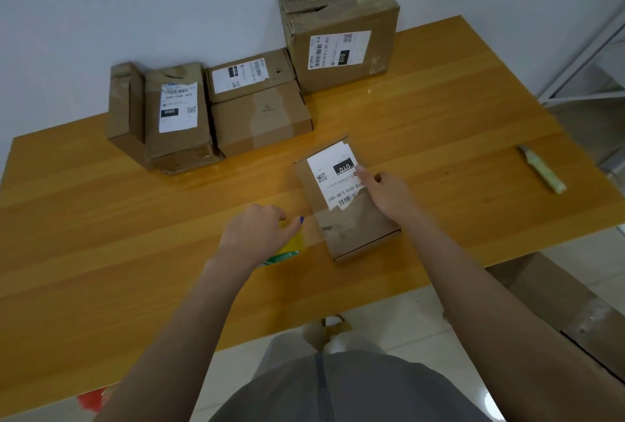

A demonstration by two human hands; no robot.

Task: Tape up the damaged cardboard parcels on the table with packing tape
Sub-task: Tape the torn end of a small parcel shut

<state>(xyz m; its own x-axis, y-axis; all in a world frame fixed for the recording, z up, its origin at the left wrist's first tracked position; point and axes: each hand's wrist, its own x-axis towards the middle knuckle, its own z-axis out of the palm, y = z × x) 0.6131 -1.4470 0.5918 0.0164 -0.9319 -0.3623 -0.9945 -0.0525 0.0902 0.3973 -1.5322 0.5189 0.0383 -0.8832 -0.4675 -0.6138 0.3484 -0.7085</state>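
The taping of one small parcel (358,235) is under way. It lies flat near the middle of the table (135,218), and the other parcels (260,117) stand grouped at its 11 to 12 o'clock against the wall.

The left hand (257,232), at the parcel's 9 o'clock, has its fingers curled round the tape roll (287,250). A clear strip of tape (313,228) appears to run from the roll onto the parcel's near end, below the torn label (333,181).

The right hand (389,196) holds nothing. Its index finger is stretched out and presses on the label to steady the parcel.

The next move likely calls for smoothing the strip down and severing it. A knife (542,173) lies well apart at 3 o'clock.
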